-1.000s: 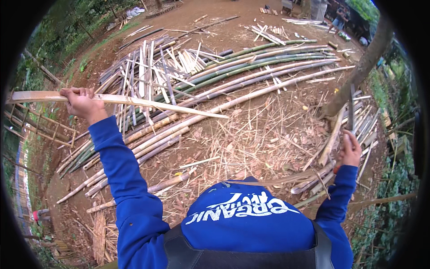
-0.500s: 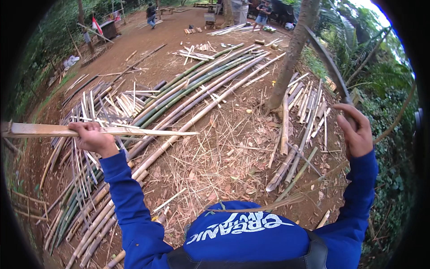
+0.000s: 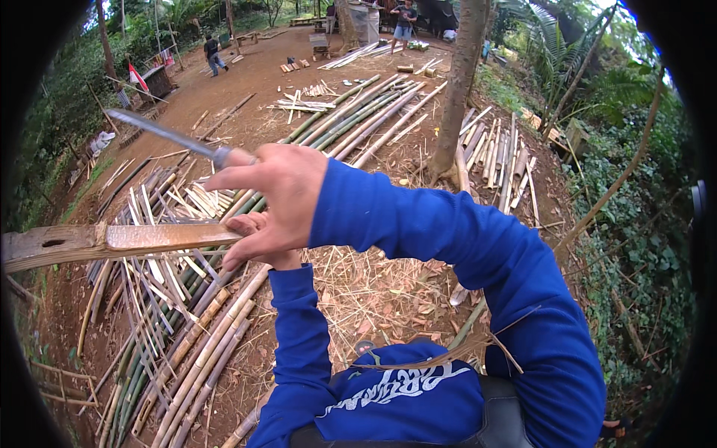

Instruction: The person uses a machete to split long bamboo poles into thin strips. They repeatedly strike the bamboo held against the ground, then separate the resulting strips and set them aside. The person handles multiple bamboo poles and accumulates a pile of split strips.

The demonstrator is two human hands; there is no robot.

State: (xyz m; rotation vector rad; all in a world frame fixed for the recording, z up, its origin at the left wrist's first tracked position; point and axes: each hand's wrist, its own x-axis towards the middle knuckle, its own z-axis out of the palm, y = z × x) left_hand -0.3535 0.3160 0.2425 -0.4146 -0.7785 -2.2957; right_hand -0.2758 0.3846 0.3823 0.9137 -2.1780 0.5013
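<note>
My left hand [image 3: 282, 259] is closed round a split bamboo strip [image 3: 172, 236], held level at mid-left and partly hidden behind my other hand. The strip's pale, smooth face shows, and toward the left rim it runs to a rough node and a dark slot. Across my body reaches my right hand [image 3: 287, 190], in front of the left. Its fingers are closed on a machete, whose grey blade [image 3: 160, 133] points up and left above the strip. The machete's handle is hidden in my fingers. My right thumb lies over or against the strip's end.
Long bamboo poles [image 3: 358, 119] and a heap of split strips [image 3: 153, 205] cover the ground at left. More cut bamboo [image 3: 504, 157] lies beside a tree trunk [image 3: 459, 97]. Shavings [image 3: 366, 299] litter the ground before me. Two people [image 3: 214, 56] [image 3: 404, 26] are far off.
My right hand has swung the machete from the far right across to the strip. My left hand has moved right and slightly down with the strip. The view has turned slightly to the right.
</note>
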